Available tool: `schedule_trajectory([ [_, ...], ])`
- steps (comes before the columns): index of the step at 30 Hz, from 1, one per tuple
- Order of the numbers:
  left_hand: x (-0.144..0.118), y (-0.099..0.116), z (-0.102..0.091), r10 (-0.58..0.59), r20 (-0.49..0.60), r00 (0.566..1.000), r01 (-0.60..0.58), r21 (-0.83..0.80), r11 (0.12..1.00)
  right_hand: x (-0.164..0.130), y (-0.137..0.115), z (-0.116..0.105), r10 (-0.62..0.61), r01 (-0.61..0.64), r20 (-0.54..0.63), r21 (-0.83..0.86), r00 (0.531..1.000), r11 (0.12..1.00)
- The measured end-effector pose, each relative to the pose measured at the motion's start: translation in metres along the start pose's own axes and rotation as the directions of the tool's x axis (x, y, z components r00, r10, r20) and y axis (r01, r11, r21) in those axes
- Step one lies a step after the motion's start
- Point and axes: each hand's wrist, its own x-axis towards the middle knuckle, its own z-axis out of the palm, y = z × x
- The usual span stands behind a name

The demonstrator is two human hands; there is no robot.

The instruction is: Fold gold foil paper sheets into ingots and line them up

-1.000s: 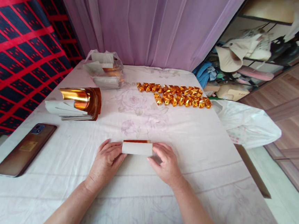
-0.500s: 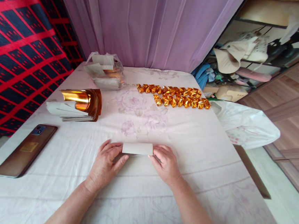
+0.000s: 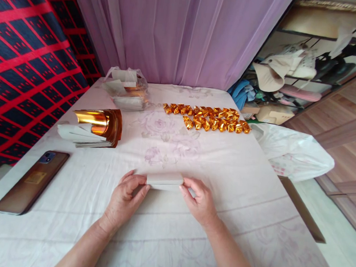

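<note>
I hold the narrow, folded white paper strip (image 3: pixel 164 181) over the white cloth-covered bench (image 3: pixel 240 168). My left hand (image 3: pixel 127 194) pinches the end nearest it, my right hand (image 3: pixel 201 201) the opposite end. Its long axis spans crosswise between them; neither hand is nearer.

Consists of a table (image 3: pixel 249 177) spread with a white cloth (image 3: pixel 168 240), lightly creased and printed in a pale mauve floral pattern. Bears two rows of folded gold pieces (image 3: pixel 214 124) across the far right part, the nearer row set further right. Carries a filled, see-through plastic bag (image 3: pixel 127 102) near the far left corner, then a bent stack of gold and white sheets (image 3: pixel 96 119) closer in. Supports a brown phone (image 3: pixel 31 184) beside the left edge, back up and slanting.
</note>
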Motion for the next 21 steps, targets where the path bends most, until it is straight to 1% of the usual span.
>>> schedule_trajectory([
  [5,-0.001,0.000,0.000,-0.011,-0.044,0.999,0.009,-0.042,0.999,-0.002,-0.004,0.000,-0.007,0.005,0.026,0.084,1.000,0.996],
  [7,-0.002,0.001,0.000,-0.038,-0.039,0.999,0.036,-0.056,0.998,-0.002,-0.005,0.000,-0.010,0.005,0.044,0.109,0.999,0.994],
  [10,-0.003,0.002,0.000,-0.095,0.004,0.995,0.095,-0.079,0.992,-0.002,-0.007,0.001,0.006,-0.013,0.053,0.138,0.999,0.990],
  [13,-0.002,0.003,-0.001,-0.129,0.037,0.991,0.132,-0.080,0.988,-0.001,-0.010,0.002,0.051,-0.056,0.038,0.162,0.998,0.985],
  [16,-0.001,0.003,-0.001,-0.131,0.034,0.991,0.133,-0.066,0.989,0.000,-0.011,0.002,0.122,-0.127,0.036,0.202,0.992,0.971],
  [21,-0.002,0.001,0.000,-0.130,0.037,0.991,0.132,-0.057,0.990,-0.001,-0.012,0.005,0.224,-0.233,0.065,0.314,0.972,0.920],
])
